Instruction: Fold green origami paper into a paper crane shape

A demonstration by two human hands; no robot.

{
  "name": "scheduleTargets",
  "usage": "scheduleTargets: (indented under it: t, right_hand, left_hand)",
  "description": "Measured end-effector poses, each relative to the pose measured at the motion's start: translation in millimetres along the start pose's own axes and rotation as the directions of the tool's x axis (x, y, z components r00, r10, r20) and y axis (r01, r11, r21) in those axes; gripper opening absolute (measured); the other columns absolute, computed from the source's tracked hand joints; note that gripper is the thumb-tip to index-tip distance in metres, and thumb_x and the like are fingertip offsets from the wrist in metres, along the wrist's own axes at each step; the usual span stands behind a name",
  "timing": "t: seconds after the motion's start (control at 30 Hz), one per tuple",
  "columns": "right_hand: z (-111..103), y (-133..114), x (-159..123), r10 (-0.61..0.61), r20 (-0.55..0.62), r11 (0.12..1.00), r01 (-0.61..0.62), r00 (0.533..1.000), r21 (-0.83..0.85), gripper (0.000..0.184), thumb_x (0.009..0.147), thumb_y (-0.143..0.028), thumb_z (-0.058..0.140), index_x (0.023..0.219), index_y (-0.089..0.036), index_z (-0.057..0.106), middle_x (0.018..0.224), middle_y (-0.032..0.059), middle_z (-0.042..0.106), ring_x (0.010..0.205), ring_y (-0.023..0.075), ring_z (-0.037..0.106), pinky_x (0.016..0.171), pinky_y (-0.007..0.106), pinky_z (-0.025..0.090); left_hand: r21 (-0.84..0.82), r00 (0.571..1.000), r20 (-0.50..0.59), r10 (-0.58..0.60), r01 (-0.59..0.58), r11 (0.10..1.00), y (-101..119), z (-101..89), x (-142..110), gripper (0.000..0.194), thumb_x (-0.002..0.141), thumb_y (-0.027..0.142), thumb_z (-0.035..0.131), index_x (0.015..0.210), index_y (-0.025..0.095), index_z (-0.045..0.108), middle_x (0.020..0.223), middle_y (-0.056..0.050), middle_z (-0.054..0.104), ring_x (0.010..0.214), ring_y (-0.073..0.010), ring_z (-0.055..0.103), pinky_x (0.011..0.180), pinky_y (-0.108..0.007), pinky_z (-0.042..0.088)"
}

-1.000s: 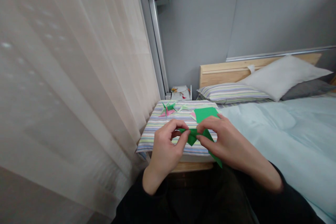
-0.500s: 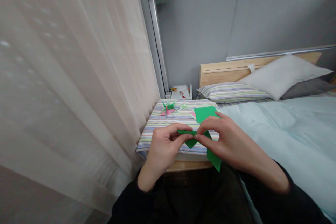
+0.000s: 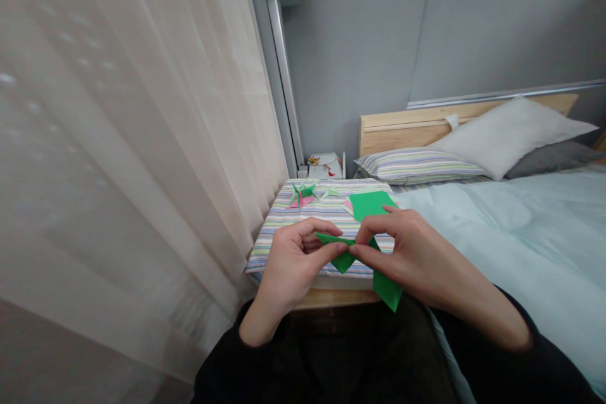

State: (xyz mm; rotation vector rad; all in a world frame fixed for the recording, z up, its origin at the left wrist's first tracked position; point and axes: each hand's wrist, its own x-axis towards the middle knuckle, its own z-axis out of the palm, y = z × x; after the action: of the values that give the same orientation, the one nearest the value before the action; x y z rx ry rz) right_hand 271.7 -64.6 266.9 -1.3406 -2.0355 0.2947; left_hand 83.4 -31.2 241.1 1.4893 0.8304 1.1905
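Since the earlier frames the left hand (image 3: pixel 291 265) has shifted slightly left, and the hanging flap of the creased green paper (image 3: pixel 343 262) has turned to show more of its flat face. Fingers of both hands, the right hand (image 3: pixel 414 252) included, pinch this crisp, pointed fold above the worktop's near edge. Farther off, on smooth striped cloth (image 3: pixel 272 249), lie a flat green sheet (image 3: pixel 369 204), right, and spiky folded paper shapes (image 3: pixel 307 192), left.

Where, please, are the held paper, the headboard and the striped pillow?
Held paper (image 3: pixel 343 261): head view, its left hanging flap.
Headboard (image 3: pixel 404 130): head view, left part of its front.
Striped pillow (image 3: pixel 420 166): head view, middle of its visible side.
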Motion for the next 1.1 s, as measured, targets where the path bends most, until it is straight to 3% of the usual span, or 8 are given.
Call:
scheduleTargets:
  t: [0.37, 0.6, 0.7, 0.8, 1.1]
  right_hand:
    - [-5.0, -7.7, 2.0, 0.072, 0.016, 0.997, -0.072, 0.997, -0.022, 0.014, 0.084, -0.024, 0.069, 0.069, -0.022, 0.068, 0.067, 0.0012, 0.067, 0.079, 0.0242, 0.061, 0.075, 0.034, 0.04]
    - [-5.6, -4.7, 3.9, 0.043, 0.05, 0.991, -0.049, 0.998, 0.123, 0.017, 0.083, -0.022, 0.068, 0.066, -0.021, 0.064, 0.066, -0.0004, 0.068, 0.068, 0.0188, 0.061, 0.069, 0.031, 0.041]
    - [-2.8, -1.5, 5.9, 0.055, 0.028, 0.972, -0.059, 0.998, 0.228, 0.006, 0.081, -0.019, 0.069, 0.078, -0.02, 0.064, 0.074, -0.0007, 0.072, 0.073, 0.0187, 0.066, 0.07, 0.03, 0.045]
    - [-0.9, 0.7, 6.8, 0.051, 0.05, 0.961, -0.063, 0.997, 0.269, 0.009, 0.081, -0.017, 0.069, 0.089, -0.02, 0.068, 0.079, -0.0002, 0.076, 0.077, 0.0191, 0.069, 0.074, 0.03, 0.048]
    - [-1.7, 4.5, 5.0, -0.018, 0.034, 0.988, 0.012, 0.999, 0.156, 0.009, 0.086, -0.021, 0.07, 0.078, -0.022, 0.074, 0.078, -0.0005, 0.075, 0.078, 0.0196, 0.068, 0.076, 0.031, 0.047]
  left_hand:
    - [0.034, 0.998, -0.028, -0.05, 0.051, 0.998, 3.7, 1.1, -1.1, 0.021, 0.066, 0.024, 0.087, 0.079, 0.014, 0.074, 0.072, -0.002, 0.074, 0.061, -0.0113, 0.067, 0.057, -0.02, 0.054]
    - [0.017, 0.998, -0.009, -0.061, 0.061, 0.998, 4.1, -0.8, -1.3, 0.025, 0.066, 0.027, 0.087, 0.079, 0.014, 0.071, 0.065, -0.002, 0.073, 0.055, -0.0117, 0.065, 0.054, -0.02, 0.051]
    - [-0.018, 0.998, -0.006, -0.058, 0.058, 0.998, 2.3, -0.5, -0.7, 0.026, 0.068, 0.029, 0.087, 0.079, 0.014, 0.069, 0.065, -0.002, 0.073, 0.056, -0.0121, 0.065, 0.055, -0.021, 0.051]
    - [-0.029, 0.999, -0.007, -0.053, 0.052, 0.998, 1.0, 0.6, -0.2, 0.028, 0.067, 0.03, 0.088, 0.077, 0.014, 0.067, 0.064, -0.001, 0.073, 0.055, -0.0111, 0.064, 0.056, -0.021, 0.05]
    - [-0.058, 1.0, -0.027, -0.013, 0.011, 0.998, -0.9, -1.5, 2.7, 0.018, 0.072, 0.028, 0.084, 0.073, 0.015, 0.072, 0.065, 0.0, 0.071, 0.06, -0.0104, 0.063, 0.06, -0.021, 0.052]
